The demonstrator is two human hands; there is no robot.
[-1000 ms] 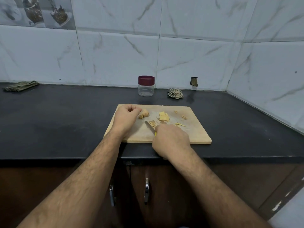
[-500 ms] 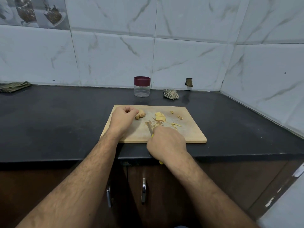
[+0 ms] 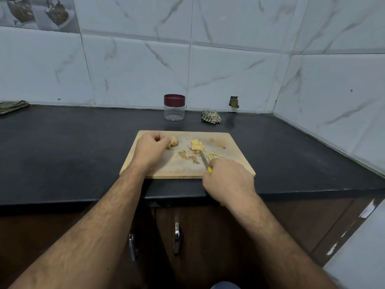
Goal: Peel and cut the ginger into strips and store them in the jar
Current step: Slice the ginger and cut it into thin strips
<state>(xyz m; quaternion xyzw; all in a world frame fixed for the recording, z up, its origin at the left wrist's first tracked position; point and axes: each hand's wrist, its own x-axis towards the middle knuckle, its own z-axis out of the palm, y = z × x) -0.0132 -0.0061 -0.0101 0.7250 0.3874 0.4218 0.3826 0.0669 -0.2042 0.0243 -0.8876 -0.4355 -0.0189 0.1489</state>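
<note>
a wooden cutting board (image 3: 162,172) lies on the dark counter (image 3: 62,147), its long side running left to right, its near edge close to the counter's front edge. the left hand (image 3: 150,148) rests on the far left part of the board with its fingers curled into a loose fist; just to its right, touching the knuckles, is an uncut piece of ginger (image 3: 174,141), but i cannot tell if the fingers really hold it. the right hand (image 3: 228,180) is at the near right part of the board and its fingers are wrapped around the yellow handle of a knife (image 3: 203,158). the blade has its long axis going from near right to far left, and its tip points away from the person, reaching the ginger slices (image 3: 196,145), a small stack of flat yellow pieces in the middle far part of the board. thin ginger strips (image 3: 215,155) lie just right of the blade, near the right hand's knuckles. brown peel scraps (image 3: 188,156) lie left of the blade, and a few small bits (image 3: 222,145) are further right. the jar (image 3: 174,107), clear with a dark red lid on, stands upright at the far wall, well apart from the board. a crumpled cloth (image 3: 211,116) lies to its right, and a folded cloth (image 3: 12,106) is at the far left edge.
</note>
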